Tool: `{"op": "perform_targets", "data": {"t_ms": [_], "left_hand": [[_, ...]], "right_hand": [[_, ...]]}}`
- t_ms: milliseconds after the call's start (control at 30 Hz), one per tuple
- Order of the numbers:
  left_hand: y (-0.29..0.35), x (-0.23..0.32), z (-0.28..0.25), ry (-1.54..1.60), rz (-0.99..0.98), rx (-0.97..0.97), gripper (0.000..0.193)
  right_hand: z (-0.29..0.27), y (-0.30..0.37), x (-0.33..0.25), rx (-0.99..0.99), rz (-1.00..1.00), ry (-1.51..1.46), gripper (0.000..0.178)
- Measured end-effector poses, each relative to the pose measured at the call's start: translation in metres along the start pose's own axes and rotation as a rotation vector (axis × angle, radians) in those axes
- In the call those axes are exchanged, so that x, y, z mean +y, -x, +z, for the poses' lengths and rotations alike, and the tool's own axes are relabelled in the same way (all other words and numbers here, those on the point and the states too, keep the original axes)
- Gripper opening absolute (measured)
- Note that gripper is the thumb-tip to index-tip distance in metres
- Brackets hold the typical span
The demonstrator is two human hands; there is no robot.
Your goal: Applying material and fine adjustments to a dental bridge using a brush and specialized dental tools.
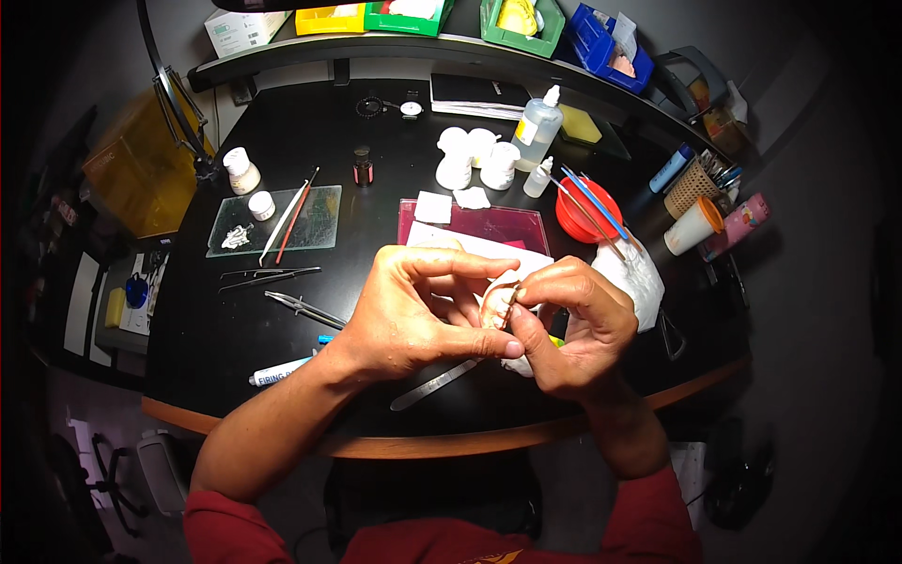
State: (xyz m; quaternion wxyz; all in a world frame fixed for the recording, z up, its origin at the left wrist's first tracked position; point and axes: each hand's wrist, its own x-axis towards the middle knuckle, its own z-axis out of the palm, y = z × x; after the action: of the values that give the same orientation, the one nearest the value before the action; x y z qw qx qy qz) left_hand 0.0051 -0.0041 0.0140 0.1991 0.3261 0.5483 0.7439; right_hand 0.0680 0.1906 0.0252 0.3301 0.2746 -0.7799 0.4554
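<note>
A small pale, curved piece [497, 306], looking like a dental model with tooth shapes and a dark edge, is held up above the desk near its front. My left hand [399, 315] grips it between the thumb below and the fingers above. From the other side my right hand [583, 324] pinches its edge with thumb and fingertips. My fingers cover part of the piece. Beneath my hands lie a metal spatula [437, 383] and part of a white sheet [479, 246]. Left of my left hand are metal tweezers [305, 307] and a white tube [279, 373].
A glass slab [310, 230] with a brush and a small jar is at the left. Several white jars [454, 169] and a clear bottle [538, 130] stand at the back. On the right are a red bowl [575, 226], crumpled white tissue [639, 287] and a cup [691, 228].
</note>
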Motion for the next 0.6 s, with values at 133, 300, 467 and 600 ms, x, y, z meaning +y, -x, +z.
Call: {"op": "perform_targets", "data": {"t_ms": [133,300,467,600], "left_hand": [[-0.0006,-0.0050,0.0007,-0.034,0.122,-0.004,0.057],[0.0011,-0.0039,0.0014,-0.008,0.129,0.010,0.056],[0.0000,-0.0046,0.0025,-0.050,0.140,0.001,0.057],[0.0009,0.0001,0.0038,-0.033,0.102,0.002,0.060]], "right_hand": [[0.0001,-0.0002,0.0003,0.002,0.007,-0.007,0.020],[0.0006,-0.0009,-0.0004,-0.003,-0.002,-0.003,0.020],[-0.0009,0.0011,-0.0003,0.002,0.002,0.009,0.020],[-0.0016,-0.0008,-0.0028,0.003,0.019,0.016,0.018]]}}
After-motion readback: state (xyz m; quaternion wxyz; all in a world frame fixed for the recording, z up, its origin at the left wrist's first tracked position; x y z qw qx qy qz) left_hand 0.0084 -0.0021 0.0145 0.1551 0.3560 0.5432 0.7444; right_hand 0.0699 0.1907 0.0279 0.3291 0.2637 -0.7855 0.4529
